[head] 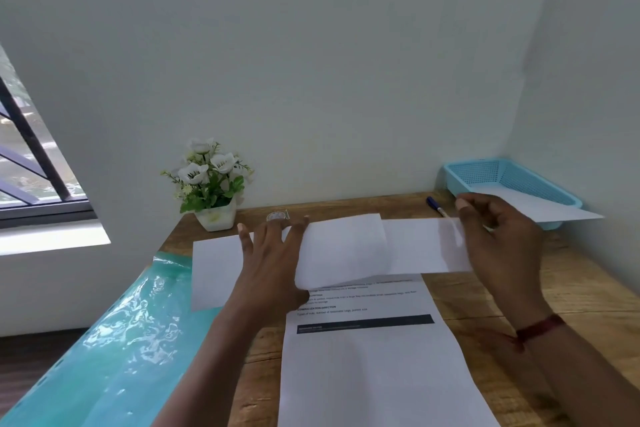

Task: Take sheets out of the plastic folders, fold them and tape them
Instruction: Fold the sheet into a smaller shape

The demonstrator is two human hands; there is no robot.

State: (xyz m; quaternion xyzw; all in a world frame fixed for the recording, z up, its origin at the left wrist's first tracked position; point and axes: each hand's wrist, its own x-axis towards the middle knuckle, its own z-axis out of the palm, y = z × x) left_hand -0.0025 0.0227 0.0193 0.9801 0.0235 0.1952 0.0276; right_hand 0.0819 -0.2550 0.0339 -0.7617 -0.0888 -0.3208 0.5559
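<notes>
A blue basket [526, 177] is holding a sheet [540, 208]. The spread left hand [273, 253] is pressing folded paper [346, 250]; the right hand [502, 236] is seemingly pinching its end.

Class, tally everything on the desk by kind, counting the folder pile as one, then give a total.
Paper sheets: 4 (folded sheet, held sheet, printed sheet, basket sheet)
Folder pile: 1
Tape roll: 1
Pen: 1
Basket: 1
Flower pot: 1
Total: 9

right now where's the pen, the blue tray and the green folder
pen [435, 205], head view, its barrel
blue tray [485, 173], head view, its mesh back wall
green folder [121, 340], head view, its glossy top face
</notes>
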